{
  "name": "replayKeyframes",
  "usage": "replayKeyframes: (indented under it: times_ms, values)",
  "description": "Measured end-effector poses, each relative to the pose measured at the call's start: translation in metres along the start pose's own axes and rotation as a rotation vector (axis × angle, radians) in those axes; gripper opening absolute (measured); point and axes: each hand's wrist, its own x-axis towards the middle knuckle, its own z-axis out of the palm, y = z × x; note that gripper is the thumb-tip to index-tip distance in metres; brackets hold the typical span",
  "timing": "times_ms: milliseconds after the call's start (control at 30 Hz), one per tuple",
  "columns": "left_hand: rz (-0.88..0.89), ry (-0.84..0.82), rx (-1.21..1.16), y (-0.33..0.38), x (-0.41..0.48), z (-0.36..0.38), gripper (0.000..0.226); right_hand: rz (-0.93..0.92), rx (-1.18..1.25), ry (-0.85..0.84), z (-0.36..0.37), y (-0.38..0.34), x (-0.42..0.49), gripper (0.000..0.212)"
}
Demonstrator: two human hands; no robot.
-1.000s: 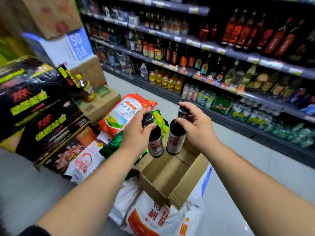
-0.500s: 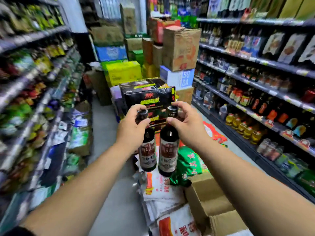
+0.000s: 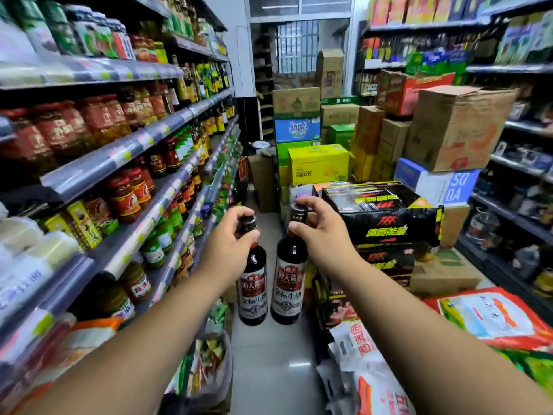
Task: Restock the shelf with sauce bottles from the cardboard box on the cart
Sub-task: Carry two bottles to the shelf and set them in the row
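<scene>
I hold two dark sauce bottles with red-and-white labels by their necks, side by side over the aisle floor. My left hand (image 3: pixel 230 241) grips the left bottle (image 3: pixel 253 290) just under its black cap. My right hand (image 3: pixel 321 232) grips the right bottle (image 3: pixel 288 286) the same way. Both bottles hang upright and nearly touch. The shelf (image 3: pixel 125 151) of jars and bottles runs along my left, a short reach from the left bottle. The cardboard box on the cart is out of view.
Stacked cartons (image 3: pixel 317 163) block the aisle ahead. Black cases (image 3: pixel 386 217) and printed sacks (image 3: pixel 493 319) crowd the right side. A second shelf (image 3: pixel 514 163) lines the far right. A narrow strip of grey floor (image 3: pixel 269 369) runs between.
My view has swung left, from the right shelf and the open box to the aisle and left shelf. Both hands kept their bottles and carried them away from the box.
</scene>
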Motion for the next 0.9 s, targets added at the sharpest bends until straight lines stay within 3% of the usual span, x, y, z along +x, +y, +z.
replayKeyframes:
  times_ms: [267,533,900]
  values:
    - [-0.004,0.077,0.079,-0.042,0.092,-0.041,0.027,-0.027,-0.021,-0.042,0.065,0.016,0.096,0.039]
    - [-0.007,0.075,0.107,-0.106,0.204,-0.024,0.027,-0.022,-0.028,-0.037,0.083,0.072,0.214,0.039]
    - [-0.021,0.161,0.114,-0.180,0.463,0.035,0.027,-0.070,-0.086,-0.088,0.084,0.139,0.493,0.043]
